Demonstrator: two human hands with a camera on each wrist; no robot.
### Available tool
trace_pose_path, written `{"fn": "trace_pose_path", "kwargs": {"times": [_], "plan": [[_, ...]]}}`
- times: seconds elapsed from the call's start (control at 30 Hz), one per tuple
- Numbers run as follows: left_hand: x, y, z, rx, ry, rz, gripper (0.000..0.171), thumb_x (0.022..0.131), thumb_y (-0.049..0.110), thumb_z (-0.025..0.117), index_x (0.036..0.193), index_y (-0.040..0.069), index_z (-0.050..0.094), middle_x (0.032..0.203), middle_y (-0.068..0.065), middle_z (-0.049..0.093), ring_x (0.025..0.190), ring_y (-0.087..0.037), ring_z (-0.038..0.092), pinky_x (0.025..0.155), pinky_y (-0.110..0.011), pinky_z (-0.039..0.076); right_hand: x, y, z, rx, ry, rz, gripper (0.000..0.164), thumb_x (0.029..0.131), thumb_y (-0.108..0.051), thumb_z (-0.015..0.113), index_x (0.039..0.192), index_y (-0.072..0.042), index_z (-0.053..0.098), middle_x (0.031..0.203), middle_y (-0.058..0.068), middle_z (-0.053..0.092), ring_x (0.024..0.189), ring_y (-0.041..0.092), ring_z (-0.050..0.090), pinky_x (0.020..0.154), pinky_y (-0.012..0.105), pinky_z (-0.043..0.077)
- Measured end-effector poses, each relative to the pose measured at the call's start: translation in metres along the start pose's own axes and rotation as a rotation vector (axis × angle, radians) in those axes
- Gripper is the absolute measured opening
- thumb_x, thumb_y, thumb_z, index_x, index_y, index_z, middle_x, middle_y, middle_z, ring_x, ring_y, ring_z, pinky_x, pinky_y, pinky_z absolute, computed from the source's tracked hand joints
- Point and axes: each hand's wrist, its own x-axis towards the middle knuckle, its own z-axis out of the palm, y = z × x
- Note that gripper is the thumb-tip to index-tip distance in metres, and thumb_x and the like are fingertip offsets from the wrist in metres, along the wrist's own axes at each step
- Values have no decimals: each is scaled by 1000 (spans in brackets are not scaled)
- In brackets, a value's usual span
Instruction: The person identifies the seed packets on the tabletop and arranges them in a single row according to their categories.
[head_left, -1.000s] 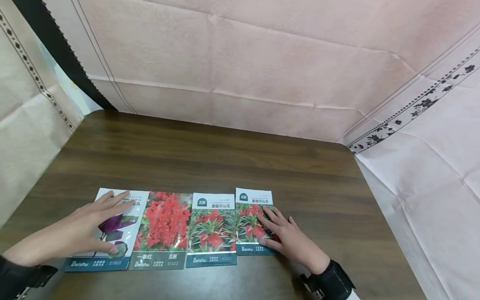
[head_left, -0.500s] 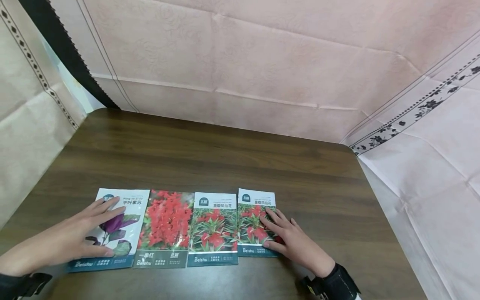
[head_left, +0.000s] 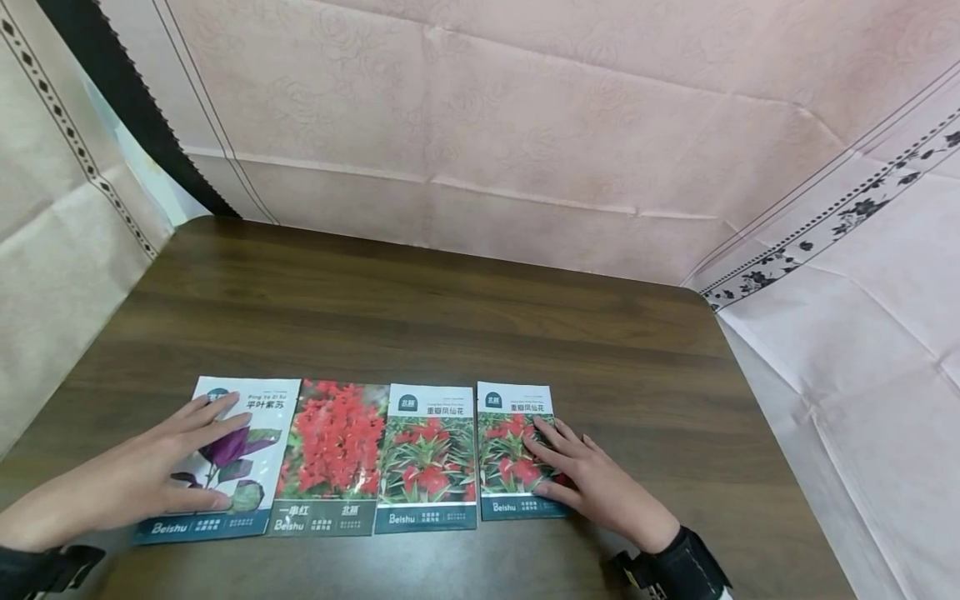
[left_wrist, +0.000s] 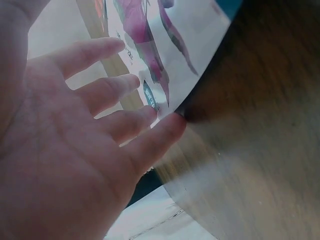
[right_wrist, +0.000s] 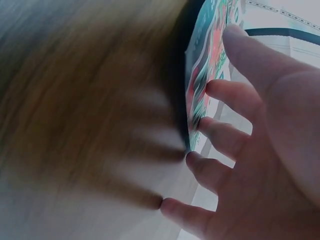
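Flat seed packets with plant pictures lie side by side in a row. My left hand (head_left: pixel 161 471) rests on the leftmost packet, a white one with purple leaves (head_left: pixel 266 421), its fingers spread and thumb near the blue bottom band. Beside it is a packet of dense red flowers (head_left: pixel 337 450). To the right comes a smaller packet with red blooms and narrow green leaves (head_left: pixel 427 458). The right-end packet (head_left: pixel 502 454) matches it; my right hand (head_left: pixel 588 479) touches its face with spread fingers. In the right wrist view, some fingertips (right_wrist: pixel 204 122) meet that packet's side and another touches the tabletop.
The packets lie near the front of a dark wood-grain table (head_left: pixel 450 317) with rounded far corners. A pinkish cloth (head_left: pixel 450 125) hangs behind it, and pale patterned cloth (head_left: pixel 862 375) hangs on the right. A black strip (head_left: pixel 135 108) runs down at the back left.
My right hand has slid the right-end packet a little toward me, bringing its lower edge closer to its neighbour's. My left hand has shifted slightly down, uncovering more of the purple-leaf packet's top.
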Motion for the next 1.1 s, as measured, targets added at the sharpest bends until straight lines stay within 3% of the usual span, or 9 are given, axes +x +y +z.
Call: {"fn": "trace_pose_path", "kwargs": {"times": [0.7,1.1], "plan": [[1,3,-1,4,-8,-6,99,65,68,72,143,12,47,155,-24,27,140,-53,18,96,-76,31,1,-12,3,-11,-50,62,67,94,-50,54,152,-29,29,163,-1,15,151,30,12,114,66,21],[-1,8,-3,43,11,-2,97,68,70,68,144,13,47,155,-24,28,141,-53,17,95,-77,30,0,-21,1,3,-4,79,67,93,-52,55,152,-29,31,163,0,18,151,31,13,112,69,19]]}}
